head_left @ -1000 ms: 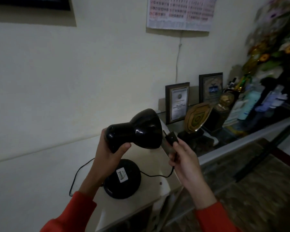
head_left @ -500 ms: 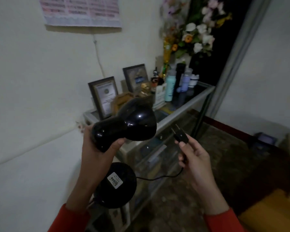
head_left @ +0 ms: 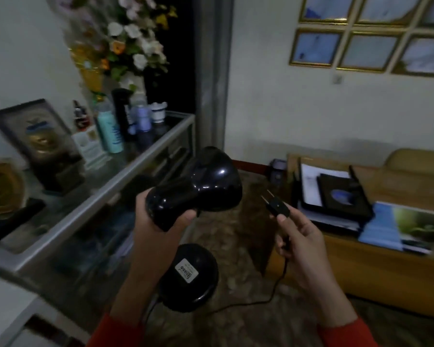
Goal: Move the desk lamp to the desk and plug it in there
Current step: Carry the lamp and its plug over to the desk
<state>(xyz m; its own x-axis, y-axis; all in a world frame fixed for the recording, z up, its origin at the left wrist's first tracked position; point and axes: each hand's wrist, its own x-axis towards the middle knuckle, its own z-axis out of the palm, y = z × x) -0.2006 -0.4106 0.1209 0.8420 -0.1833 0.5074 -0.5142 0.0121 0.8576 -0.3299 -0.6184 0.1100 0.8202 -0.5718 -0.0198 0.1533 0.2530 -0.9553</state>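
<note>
My left hand (head_left: 158,221) grips the glossy black desk lamp (head_left: 198,189) by the narrow end of its shade and holds it in the air. Its round black base (head_left: 188,276), with a white label, hangs below my wrist. My right hand (head_left: 301,239) pinches the lamp's black two-pin plug (head_left: 277,206), pins pointing up and left. The black cord (head_left: 266,298) loops from the plug down to the base. A wooden desk (head_left: 376,269) stands to the right, beyond my right hand.
A glass display cabinet (head_left: 105,194) with bottles, a framed plaque and flowers runs along the left. Papers, a black folder (head_left: 341,194) and a blue booklet (head_left: 396,226) lie on the desk. Framed pictures hang on the far wall. A dark doorway sits behind the cabinet.
The view has swung right, away from the white shelf and the wall, and the desk has come into sight. Both hands keep their hold on the lamp and plug.
</note>
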